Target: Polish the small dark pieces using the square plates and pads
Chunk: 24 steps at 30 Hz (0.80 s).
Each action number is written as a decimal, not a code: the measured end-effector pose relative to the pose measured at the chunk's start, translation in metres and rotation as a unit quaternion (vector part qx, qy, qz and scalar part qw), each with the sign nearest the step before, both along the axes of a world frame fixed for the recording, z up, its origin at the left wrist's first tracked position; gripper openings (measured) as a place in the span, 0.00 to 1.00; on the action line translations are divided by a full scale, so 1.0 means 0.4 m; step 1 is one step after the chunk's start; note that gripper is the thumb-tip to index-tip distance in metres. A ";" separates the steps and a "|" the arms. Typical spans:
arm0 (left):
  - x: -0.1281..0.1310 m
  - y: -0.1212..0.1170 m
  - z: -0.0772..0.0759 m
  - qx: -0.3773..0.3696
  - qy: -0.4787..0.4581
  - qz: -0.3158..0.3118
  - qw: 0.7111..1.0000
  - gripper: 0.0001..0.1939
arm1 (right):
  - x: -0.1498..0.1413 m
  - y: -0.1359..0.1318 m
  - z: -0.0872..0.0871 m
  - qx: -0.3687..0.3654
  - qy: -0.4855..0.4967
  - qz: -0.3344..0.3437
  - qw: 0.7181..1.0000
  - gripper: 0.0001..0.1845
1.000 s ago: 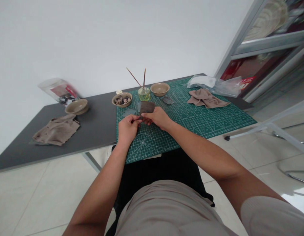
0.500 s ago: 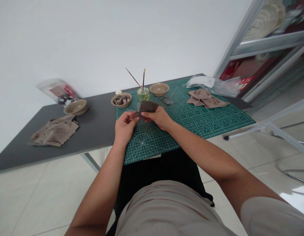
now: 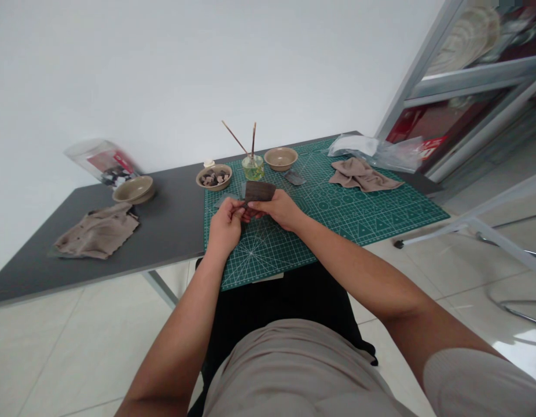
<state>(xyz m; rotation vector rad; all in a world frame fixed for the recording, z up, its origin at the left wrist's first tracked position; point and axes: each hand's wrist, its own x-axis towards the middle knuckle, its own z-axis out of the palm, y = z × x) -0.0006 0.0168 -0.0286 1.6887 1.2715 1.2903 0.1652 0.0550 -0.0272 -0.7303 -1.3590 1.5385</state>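
My right hand [image 3: 281, 208] is closed on a dark brown, finely streaked piece [image 3: 260, 190], roughly rectangular, held up above the green cutting mat [image 3: 337, 223]. Its thumb lies across the lower edge. At the lower left corner of that piece, the fingers of my left hand [image 3: 226, 226] are pinched together, touching or almost touching the right fingertips. Whatever is in this pinch is too small and dark to name. A pale translucent sheet [image 3: 224, 200] lies on the mat behind my left hand.
Behind my hands stand a bowl of brown chunks [image 3: 214, 178], a glass jar with two sticks [image 3: 253, 167] and a tan bowl [image 3: 281, 158]. A dark flat piece [image 3: 294, 178] and a brown cloth [image 3: 364, 174] lie rightward. Another cloth [image 3: 96, 231] and bowl [image 3: 134, 189] are left.
My left hand drew slightly away to the left with its fingers loosened, then came back to pinch at the brown piece's corner. The brown piece tilted a little in my right hand.
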 end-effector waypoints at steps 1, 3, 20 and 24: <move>-0.001 -0.002 -0.001 0.011 0.022 0.005 1.000 0.03 | 0.000 0.000 0.001 0.000 -0.003 0.003 1.000 0.14; -0.003 -0.004 -0.001 0.026 0.060 0.015 0.998 0.03 | 0.000 0.000 0.002 -0.003 -0.010 0.007 1.000 0.14; 0.005 -0.023 0.027 0.053 0.203 0.079 0.975 0.05 | -0.011 -0.011 -0.008 0.062 -0.071 -0.056 0.994 0.13; 0.005 -0.023 0.022 0.043 0.183 0.080 0.979 0.05 | -0.009 -0.008 -0.011 0.066 -0.060 -0.048 0.995 0.13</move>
